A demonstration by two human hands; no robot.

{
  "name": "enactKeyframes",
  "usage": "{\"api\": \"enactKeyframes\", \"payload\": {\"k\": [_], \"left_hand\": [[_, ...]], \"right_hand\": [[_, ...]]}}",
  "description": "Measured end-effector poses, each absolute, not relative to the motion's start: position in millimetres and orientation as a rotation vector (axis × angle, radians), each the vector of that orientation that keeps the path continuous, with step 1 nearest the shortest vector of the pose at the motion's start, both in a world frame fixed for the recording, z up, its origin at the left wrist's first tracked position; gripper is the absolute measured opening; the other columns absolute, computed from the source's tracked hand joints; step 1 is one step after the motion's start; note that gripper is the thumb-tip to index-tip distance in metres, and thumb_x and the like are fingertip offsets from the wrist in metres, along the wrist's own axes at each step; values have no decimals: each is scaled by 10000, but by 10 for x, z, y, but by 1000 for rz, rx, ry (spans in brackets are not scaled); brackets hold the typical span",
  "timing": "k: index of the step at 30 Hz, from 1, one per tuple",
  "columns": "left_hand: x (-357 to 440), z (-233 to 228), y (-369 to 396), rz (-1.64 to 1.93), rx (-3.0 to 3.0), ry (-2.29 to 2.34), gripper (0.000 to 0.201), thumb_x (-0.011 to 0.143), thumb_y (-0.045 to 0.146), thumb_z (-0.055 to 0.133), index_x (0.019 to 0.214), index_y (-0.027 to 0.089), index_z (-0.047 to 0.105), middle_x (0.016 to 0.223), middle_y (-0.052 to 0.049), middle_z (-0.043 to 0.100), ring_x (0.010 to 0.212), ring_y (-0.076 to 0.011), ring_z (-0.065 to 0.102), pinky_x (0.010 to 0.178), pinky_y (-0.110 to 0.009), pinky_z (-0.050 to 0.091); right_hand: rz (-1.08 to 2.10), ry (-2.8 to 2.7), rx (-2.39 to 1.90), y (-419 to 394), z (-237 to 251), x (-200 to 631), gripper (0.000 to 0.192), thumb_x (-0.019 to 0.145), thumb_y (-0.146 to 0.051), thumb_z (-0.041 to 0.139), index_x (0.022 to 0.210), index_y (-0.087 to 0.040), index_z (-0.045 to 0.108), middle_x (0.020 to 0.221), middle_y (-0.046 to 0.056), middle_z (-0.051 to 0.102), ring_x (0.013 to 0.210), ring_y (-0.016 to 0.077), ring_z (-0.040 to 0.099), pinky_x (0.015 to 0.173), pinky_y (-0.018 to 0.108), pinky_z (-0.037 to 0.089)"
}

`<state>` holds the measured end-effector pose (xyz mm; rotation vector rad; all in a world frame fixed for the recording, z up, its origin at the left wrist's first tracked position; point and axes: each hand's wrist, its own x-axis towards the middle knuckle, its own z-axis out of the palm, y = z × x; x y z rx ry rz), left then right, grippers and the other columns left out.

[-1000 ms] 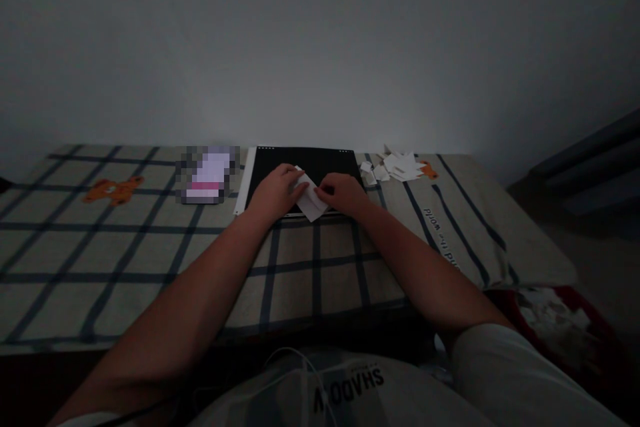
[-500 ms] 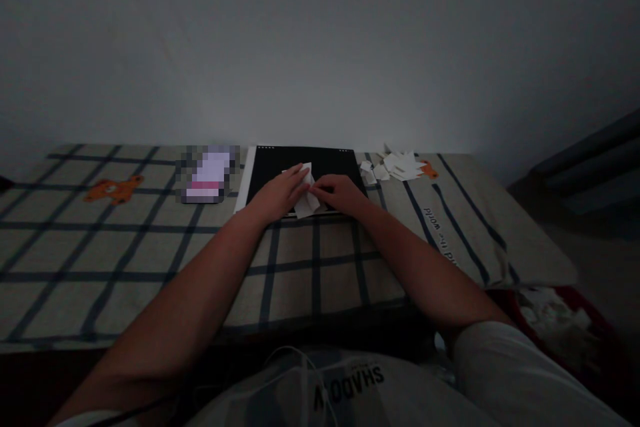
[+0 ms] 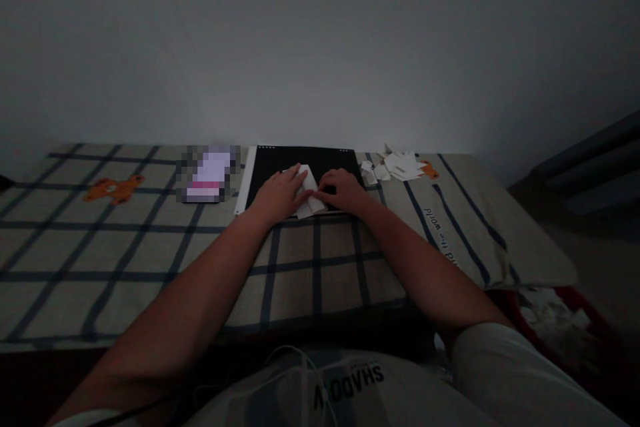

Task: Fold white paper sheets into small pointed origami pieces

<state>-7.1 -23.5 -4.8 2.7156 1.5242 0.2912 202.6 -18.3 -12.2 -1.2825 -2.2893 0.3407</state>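
A folded sheet of white paper (image 3: pixel 313 203) lies on a flat black board (image 3: pixel 305 155) with a white left edge. Across the paper's left part rests my left hand (image 3: pixel 281 195), its fingers stretched out and pressing it down. My right hand (image 3: pixel 344 189) is at the paper's right edge, thumb and index finger closed in a pinch on it. The left hand covers part of the paper, so its full shape is hidden.
A blurred-out phone (image 3: pixel 209 175) lies left of the board. Right of it is a pile of folded white paper pieces (image 3: pixel 400 165). A checked cloth (image 3: pixel 165 253) covers the table. A red bin (image 3: pixel 600 340) with crumpled paper stands at the lower right.
The paper's right flap, raised before, now lies flatter and its right edge has moved right. My right hand has shifted slightly right, and the left fingers have spread more over the paper.
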Motion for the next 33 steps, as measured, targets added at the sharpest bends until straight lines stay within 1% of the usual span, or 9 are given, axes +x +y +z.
{"api": "enactKeyframes", "payload": {"k": [3, 7, 11, 13, 19, 22, 28, 33], "left_hand": [[-46, -50, -253, 300, 2716, 1555, 581, 1036, 459, 405, 1499, 112, 452, 1606, -199, 371, 1443, -348, 417, 1173, -522, 342], [-59, -78, -232, 274, 2731, 1510, 578, 1043, 418, 386, 1520, 94, 411, 1615, -204, 351, 1472, -342, 375, 1186, -533, 317], [-136, -107, -163, 249, 2747, 1400, 578, 1055, 393, 345, 1544, 85, 367, 1631, -199, 319, 1512, -303, 311, 1211, -507, 280], [-182, -113, -125, 247, 2749, 1364, 588, 1056, 399, 339, 1549, 81, 360, 1638, -199, 304, 1510, -304, 316, 1217, -492, 271], [-268, -106, -55, 259, 2756, 1297, 604, 1051, 436, 316, 1541, 91, 386, 1634, -188, 317, 1517, -281, 306, 1219, -447, 277], [-272, -115, -43, 266, 2758, 1283, 615, 1042, 442, 329, 1541, 88, 390, 1635, -179, 318, 1513, -284, 314, 1221, -440, 275], [-242, -162, -36, 231, 2801, 1294, 612, 1042, 411, 325, 1543, 63, 378, 1632, -170, 327, 1518, -292, 298, 1228, -452, 254], [-226, -178, -45, 186, 2803, 1331, 601, 1053, 404, 307, 1563, 89, 347, 1650, -142, 299, 1526, -309, 274, 1224, -486, 253]], "right_hand": [[402, -2207, -1347, -190, -69, 2037, 185, 928, -333, 654, 935, -187, 767, 990, 70, 758, 957, 208, 642, 894, 349, 435], [529, -2111, -1350, -200, -38, 2041, 187, 947, -274, 615, 957, -177, 774, 993, 67, 776, 938, 193, 684, 858, 319, 464], [627, -2055, -1309, -205, -51, 2030, 188, 942, -262, 611, 963, -171, 774, 979, 57, 779, 913, 177, 693, 843, 304, 478], [659, -2044, -1292, -203, -55, 2024, 184, 937, -263, 616, 951, -173, 775, 973, 53, 780, 909, 174, 692, 848, 305, 481], [790, -2058, -1250, -189, -48, 2022, 185, 929, -277, 627, 959, -174, 777, 979, 50, 778, 909, 168, 686, 851, 306, 487], [785, -2079, -1242, -178, -54, 2033, 194, 926, -288, 632, 968, -169, 780, 970, 55, 777, 902, 171, 684, 840, 306, 488], [750, -2121, -1195, -173, -59, 2051, 176, 908, -245, 638, 982, -179, 783, 1002, 55, 779, 941, 174, 689, 881, 314, 487], [735, -2139, -1195, -168, -51, 2059, 167, 901, -225, 646, 971, -171, 788, 994, 62, 780, 939, 172, 692, 881, 304, 481]]}}
